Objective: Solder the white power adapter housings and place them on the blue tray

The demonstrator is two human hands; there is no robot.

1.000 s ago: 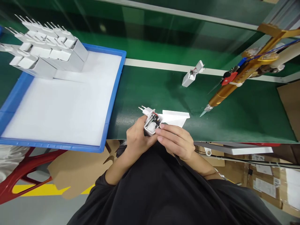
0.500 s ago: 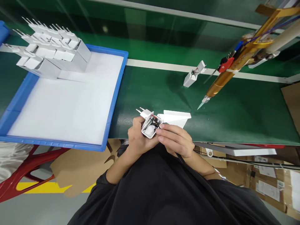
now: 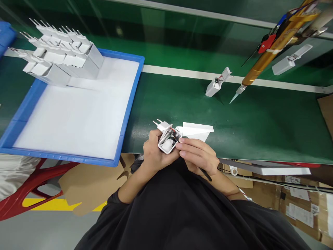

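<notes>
My left hand is closed around a white plug-in power adapter whose housing is open towards me. Its two-pin plug cap hangs tilted off the far side on wires, and dark and red wires and a white lump show inside. In my right hand are slim black tweezers, the rear end showing below the palm. Its fingertips rest at the right rim of the housing, and the tool's tip is mostly hidden there. Just beyond my right hand lies a folded white paper on the green bench.
A blue tray on the left holds several white adapters standing in rows. Another open adapter stands farther back. A hanging gold-coloured dispenser points its pale nozzle at the bench; one more open adapter is behind it.
The hanging dispenser has swung up and right, showing more of the adapter behind it. The rear end of the tweezers has come into clearer view below my right hand. My left hand keeps its hold.
</notes>
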